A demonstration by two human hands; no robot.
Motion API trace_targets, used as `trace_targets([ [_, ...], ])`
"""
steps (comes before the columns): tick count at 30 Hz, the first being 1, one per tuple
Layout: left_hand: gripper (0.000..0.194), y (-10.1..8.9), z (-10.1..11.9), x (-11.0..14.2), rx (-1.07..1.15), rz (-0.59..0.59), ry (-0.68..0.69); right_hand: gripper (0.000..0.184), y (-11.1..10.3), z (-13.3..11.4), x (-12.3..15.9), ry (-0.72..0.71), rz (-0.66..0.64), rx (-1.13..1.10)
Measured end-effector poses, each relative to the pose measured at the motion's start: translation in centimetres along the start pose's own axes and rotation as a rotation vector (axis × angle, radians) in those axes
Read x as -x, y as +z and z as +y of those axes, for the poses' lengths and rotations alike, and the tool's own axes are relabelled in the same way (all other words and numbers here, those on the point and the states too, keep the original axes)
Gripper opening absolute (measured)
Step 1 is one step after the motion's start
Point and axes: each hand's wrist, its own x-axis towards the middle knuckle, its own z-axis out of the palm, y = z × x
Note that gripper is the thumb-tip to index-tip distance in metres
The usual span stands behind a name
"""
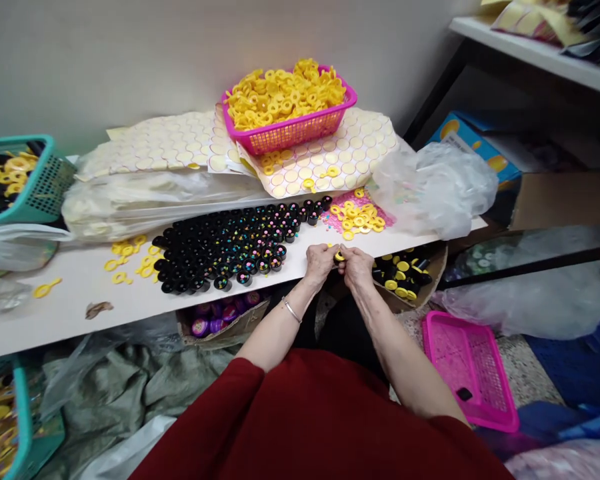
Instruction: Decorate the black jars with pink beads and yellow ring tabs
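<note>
My left hand [320, 262] and my right hand [356, 265] meet at the table's front edge, fingers closed on one small black cup with a yellow ring cap [339, 257]. The fingers cover most of it. To the left stand rows of small black cups [230, 240], many with coloured beads inside. Beyond my hands, loose yellow ring pieces [363, 219] lie on and beside a patch of pink beads [330, 220]. Below my right hand, a cardboard box [437, 273] holds black pieces with yellow caps [403, 275].
A pink basket [290, 133] heaped with yellow pieces sits on printed sheets at the back. Teal baskets [55, 177] stand at the left. Purple round items [220, 320] fill a box under the table. On the floor at right lies a pink tray [505, 393]; a plastic bag [440, 187] rests above.
</note>
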Motion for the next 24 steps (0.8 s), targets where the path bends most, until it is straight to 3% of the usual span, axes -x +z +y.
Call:
trace_targets([
  [5,0.041,-0.6,0.6,0.6,-0.017,-0.034,0.032,0.028,-0.5,0.2,0.0,-0.033,-0.105,0.074],
  [9,0.033,-2.1,1.0,1.5,0.012,-0.333,0.174,0.031,-1.0,0.3,0.5,0.0,-0.168,-0.026],
  [12,0.03,-2.9,1.3,2.5,-0.153,-0.406,0.315,0.032,-1.8,0.1,1.6,0.015,-0.211,-0.183],
  [15,0.036,-2.9,1.9,4.2,-0.314,-0.382,0.413,0.031,-3.4,-0.2,3.3,0.036,-0.268,-0.291],
  [18,0.042,-2.8,2.3,6.5,-0.314,-0.418,0.471,0.026,-5.5,-0.7,5.4,0.066,-0.282,-0.289],
  [24,0.045,-3.0,2.0,10.7,-0.07,-0.656,0.498,0.02,-8.7,-2.1,10.5,0.051,-0.277,-0.237],
])
